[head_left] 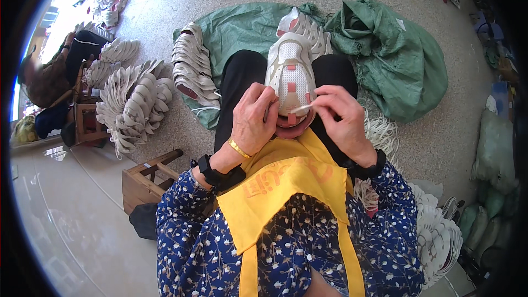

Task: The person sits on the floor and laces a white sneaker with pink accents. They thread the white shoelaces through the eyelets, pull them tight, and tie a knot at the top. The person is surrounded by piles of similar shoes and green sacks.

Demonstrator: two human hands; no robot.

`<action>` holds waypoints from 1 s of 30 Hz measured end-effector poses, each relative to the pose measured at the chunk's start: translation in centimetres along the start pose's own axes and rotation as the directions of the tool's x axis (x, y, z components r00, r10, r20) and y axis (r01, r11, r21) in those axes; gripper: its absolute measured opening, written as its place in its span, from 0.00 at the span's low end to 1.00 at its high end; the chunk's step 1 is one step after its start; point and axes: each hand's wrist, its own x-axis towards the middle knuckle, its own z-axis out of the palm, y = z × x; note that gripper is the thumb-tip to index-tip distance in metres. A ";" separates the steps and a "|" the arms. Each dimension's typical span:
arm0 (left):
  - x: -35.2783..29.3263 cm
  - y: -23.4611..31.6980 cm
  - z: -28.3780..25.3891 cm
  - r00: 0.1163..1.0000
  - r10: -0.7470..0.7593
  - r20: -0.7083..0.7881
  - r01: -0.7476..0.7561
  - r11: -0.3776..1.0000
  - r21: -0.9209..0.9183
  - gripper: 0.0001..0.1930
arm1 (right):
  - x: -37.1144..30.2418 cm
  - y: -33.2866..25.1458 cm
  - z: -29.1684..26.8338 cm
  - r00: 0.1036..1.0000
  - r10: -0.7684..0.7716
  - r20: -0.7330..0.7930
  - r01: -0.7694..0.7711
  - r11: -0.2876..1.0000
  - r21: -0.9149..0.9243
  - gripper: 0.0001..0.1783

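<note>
A white shoe upper with beige trim and salmon-pink tabs lies between my knees, its collar toward me. My left hand is closed on the upper's left edge beside the eyelets, fingers curled and thumb pressed in. On the other side my right hand pinches a white shoelace, blurred, which crosses over the tongue near a pink tab. The fingertips of both hands are close to the collar opening. A yellow apron covers my lap just below the upper.
Stacked white uppers stand at left on green sacking; more uppers lie farther left. A bulky green sack sits at right, above loose white laces. A wooden stool is at lower left. Another person sits far left.
</note>
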 end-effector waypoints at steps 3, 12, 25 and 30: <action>0.1 0.0 0.1 1.000 -0.020 0.011 0.020 1.000 -0.019 0.06 | 1.1 0.5 -0.4 0.964 0.267 0.005 -0.258 0.928 0.269 0.02; 4.6 -1.8 0.2 0.997 -0.048 0.065 0.053 0.995 -0.086 0.13 | 3.8 2.4 0.9 0.980 0.197 0.007 -0.198 0.980 0.017 0.07; 6.8 -2.5 2.6 0.996 0.088 -0.032 -0.085 0.994 0.074 0.13 | 4.9 2.7 0.9 0.971 0.230 -0.071 -0.227 0.973 0.043 0.06; 6.8 -2.3 3.1 0.998 0.058 -0.029 -0.055 0.993 0.103 0.11 | 5.5 2.6 1.5 0.981 0.172 -0.094 -0.167 0.984 0.058 0.05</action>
